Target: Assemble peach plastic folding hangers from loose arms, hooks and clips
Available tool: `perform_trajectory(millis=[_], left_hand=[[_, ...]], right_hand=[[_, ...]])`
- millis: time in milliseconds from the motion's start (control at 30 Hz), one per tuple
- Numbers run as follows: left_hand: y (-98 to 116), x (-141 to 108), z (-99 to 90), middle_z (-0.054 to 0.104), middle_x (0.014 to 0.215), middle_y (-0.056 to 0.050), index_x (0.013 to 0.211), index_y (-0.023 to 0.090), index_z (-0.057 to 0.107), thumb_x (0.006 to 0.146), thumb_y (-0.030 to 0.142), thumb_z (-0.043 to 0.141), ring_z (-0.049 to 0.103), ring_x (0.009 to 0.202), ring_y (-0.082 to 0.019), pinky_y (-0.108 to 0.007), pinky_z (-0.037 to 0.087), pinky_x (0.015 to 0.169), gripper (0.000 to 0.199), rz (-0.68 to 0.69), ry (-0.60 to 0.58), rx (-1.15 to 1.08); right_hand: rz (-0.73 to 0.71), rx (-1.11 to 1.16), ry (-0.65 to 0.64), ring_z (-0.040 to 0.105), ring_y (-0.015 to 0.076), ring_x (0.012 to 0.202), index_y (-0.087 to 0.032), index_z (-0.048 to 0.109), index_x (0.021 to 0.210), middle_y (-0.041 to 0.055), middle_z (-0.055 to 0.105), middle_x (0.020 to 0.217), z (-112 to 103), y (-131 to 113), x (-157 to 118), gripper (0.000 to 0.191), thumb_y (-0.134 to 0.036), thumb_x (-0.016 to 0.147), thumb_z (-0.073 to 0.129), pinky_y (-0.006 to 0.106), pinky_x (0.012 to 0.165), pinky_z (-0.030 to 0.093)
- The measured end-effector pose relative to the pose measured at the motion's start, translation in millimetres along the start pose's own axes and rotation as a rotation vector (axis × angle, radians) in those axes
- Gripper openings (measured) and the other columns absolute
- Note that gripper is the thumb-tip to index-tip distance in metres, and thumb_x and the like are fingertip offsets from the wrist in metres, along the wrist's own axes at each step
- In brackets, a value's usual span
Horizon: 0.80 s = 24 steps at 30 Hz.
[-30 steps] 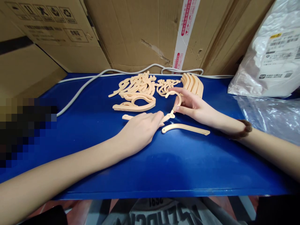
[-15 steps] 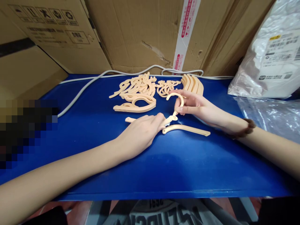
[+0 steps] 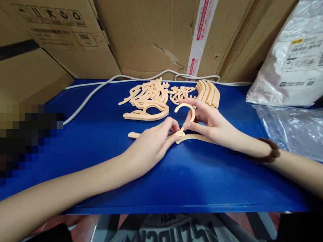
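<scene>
In the head view, my right hand point(image 3: 208, 122) pinches a cream hanger hook point(image 3: 193, 112) by its curved shank, the hook's open end pointing left. My left hand point(image 3: 153, 139) is closed on a cream hanger arm point(image 3: 134, 135), whose far end sticks out to the left of the hand. The hook's lower end meets the arm's rounded end at my left fingertips; whether they are joined I cannot tell. Another curved hanger arm point(image 3: 195, 137) lies on the blue table just under my right hand, which hides its right end.
Behind my hands lie a heap of loose hanger pieces point(image 3: 148, 92), folded hangers point(image 3: 145, 115), small hooks point(image 3: 179, 94) and a row of curved arms point(image 3: 209, 92). A white cable point(image 3: 88, 101) runs along the back before cardboard boxes point(image 3: 151, 37). A plastic parcel point(image 3: 290, 67) stands at right.
My right hand has moved the hook slightly left and down, bringing its lower end to my left fingertips. The left hand's arm piece has shifted left and down.
</scene>
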<state>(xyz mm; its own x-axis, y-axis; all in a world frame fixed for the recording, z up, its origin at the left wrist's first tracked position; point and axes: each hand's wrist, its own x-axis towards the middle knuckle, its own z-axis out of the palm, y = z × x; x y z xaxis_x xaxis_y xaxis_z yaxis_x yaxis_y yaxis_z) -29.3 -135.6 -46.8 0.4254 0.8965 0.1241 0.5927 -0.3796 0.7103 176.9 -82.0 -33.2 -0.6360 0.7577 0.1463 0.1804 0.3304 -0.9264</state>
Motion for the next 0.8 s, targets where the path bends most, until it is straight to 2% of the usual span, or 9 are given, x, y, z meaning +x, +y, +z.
perform_trajectory(millis=[233, 300, 500, 633, 800], left_hand=[[1, 0, 1.5, 0.058, 0.086, 0.004, 0.096, 0.022, 0.046, 0.102, 0.027, 0.044, 0.058, 0.077, -0.013, -0.027, 0.041, 0.072, 0.008, -0.012, -0.003, -0.054], [1, 0, 1.9, 0.057, 0.086, 0.003, 0.095, 0.021, 0.045, 0.102, 0.025, 0.044, 0.056, 0.075, -0.013, -0.028, 0.04, 0.07, 0.007, 0.005, -0.011, -0.029], [-2, 1, 2.2, 0.056, 0.086, 0.003, 0.097, 0.021, 0.044, 0.101, 0.023, 0.043, 0.055, 0.074, -0.013, -0.028, 0.04, 0.07, 0.005, 0.026, -0.039, -0.039], [-6, 4, 1.0, 0.057, 0.086, 0.004, 0.097, 0.022, 0.044, 0.102, 0.028, 0.044, 0.056, 0.075, -0.012, -0.027, 0.04, 0.071, 0.008, 0.031, -0.034, -0.061], [-12, 7, -3.0, 0.057, 0.083, 0.004, 0.093, 0.021, 0.044, 0.102, 0.036, 0.046, 0.058, 0.072, -0.011, -0.026, 0.04, 0.07, 0.017, 0.069, -0.032, -0.085]], right_hand=[[-0.046, -0.092, 0.004, 0.06, 0.0174, 0.083, -0.021, 0.044, 0.137, 0.0005, 0.06, 0.089, 1, -3, -1, 0.049, -0.024, 0.091, 0.06, 0.035, 0.082, 0.051], [-0.03, -0.047, -0.013, 0.06, 0.0167, 0.083, -0.019, 0.044, 0.136, 0.0001, 0.06, 0.088, 1, -2, 0, 0.048, -0.021, 0.09, 0.06, 0.034, 0.081, 0.052], [0.137, 0.238, -0.07, 0.061, 0.0126, 0.077, -0.015, 0.045, 0.136, -0.0017, 0.064, 0.082, -6, 6, 7, 0.052, -0.014, 0.086, 0.061, 0.025, 0.072, 0.05], [0.21, 0.325, -0.043, 0.06, 0.0113, 0.072, -0.013, 0.047, 0.137, -0.0019, 0.066, 0.078, -10, 10, 10, 0.055, -0.013, 0.085, 0.063, 0.023, 0.068, 0.047], [0.225, 0.362, 0.003, 0.056, 0.0099, 0.068, -0.014, 0.049, 0.138, -0.003, 0.065, 0.078, -12, 11, 9, 0.056, -0.01, 0.083, 0.061, 0.022, 0.068, 0.044]])
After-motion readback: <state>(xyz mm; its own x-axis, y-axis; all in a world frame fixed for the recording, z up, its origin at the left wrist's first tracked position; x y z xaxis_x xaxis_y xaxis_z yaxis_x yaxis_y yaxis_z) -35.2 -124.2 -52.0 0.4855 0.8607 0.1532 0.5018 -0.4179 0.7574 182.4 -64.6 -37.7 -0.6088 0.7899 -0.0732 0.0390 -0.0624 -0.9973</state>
